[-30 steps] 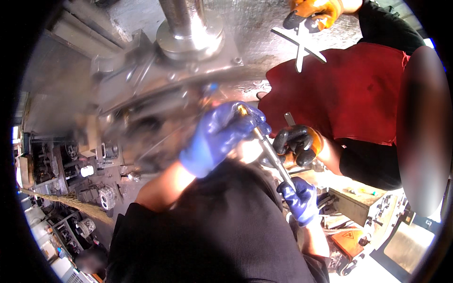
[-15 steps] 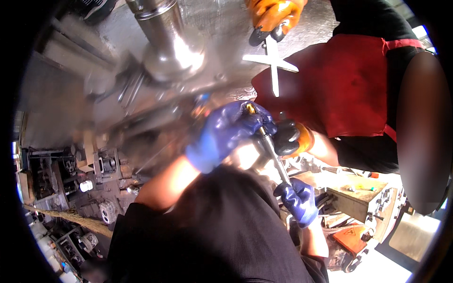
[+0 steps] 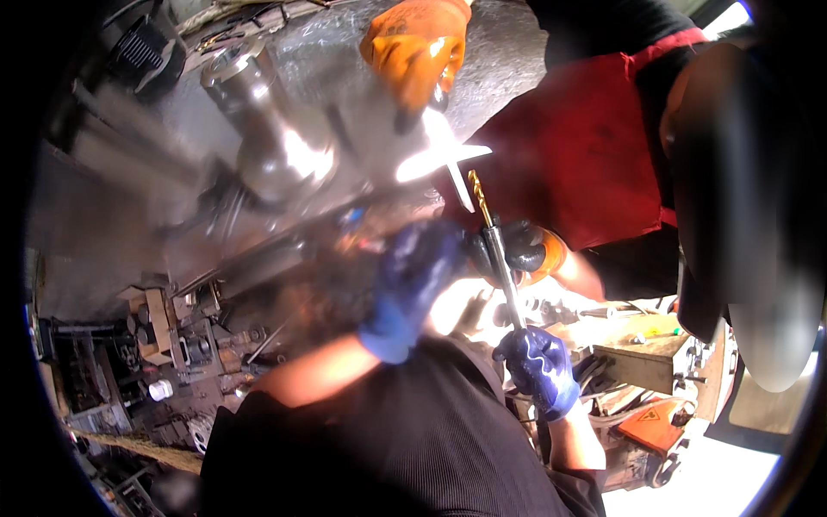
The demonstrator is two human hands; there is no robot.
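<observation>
The person's right hand (image 3: 541,370), in a blue glove between four and five o'clock of the view's centre, has its fingers wrapped around the lower end of a metal rod (image 3: 506,280). The rod stands just off the centre toward three o'clock, leaning toward eleven, with a gold drill bit (image 3: 480,198) at its far end. The left hand (image 3: 422,263) lies at the rod's nine o'clock, too blurred to tell how far its fingers are open or whether they touch anything. A co-worker's upper hand (image 3: 418,52), near twelve o'clock, pinches a bright metal cross (image 3: 446,158), one arm of which reaches close beside the bit (whether they touch is hard to say). The co-worker's lower hand (image 3: 549,256) is at the rod's one o'clock, in front of a red apron (image 3: 586,146); its hold, if any, is unclear. With so many hands crowded together, the likeliest trouble seems a knock: if the cross dipped toward six o'clock, it could chip the bit. A slick glove might let the rod turn or slip, and a careless swing could drive the bit into the apron.
</observation>
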